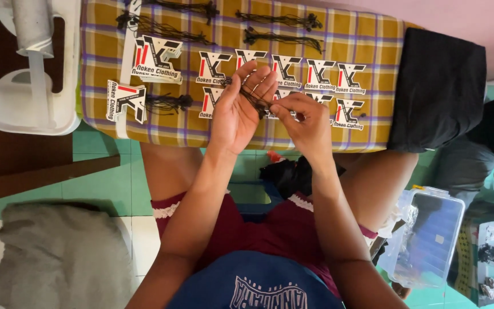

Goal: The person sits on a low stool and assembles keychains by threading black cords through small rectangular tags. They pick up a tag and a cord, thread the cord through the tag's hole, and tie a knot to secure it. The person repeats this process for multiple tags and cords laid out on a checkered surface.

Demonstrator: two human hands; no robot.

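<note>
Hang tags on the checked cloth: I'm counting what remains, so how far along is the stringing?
One tag at the left edge already has a black cord lying at it. In hand: the left hand and right hand work a black string between their fingers. Left: the row of loose tags shows no cords, and spare cord bundles wait above.

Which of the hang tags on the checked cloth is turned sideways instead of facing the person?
The far-left tag, lying alone near the cloth's left edge. Its print runs vertically, with a black string bundle at its right; the other tags sit square in rows.
</note>
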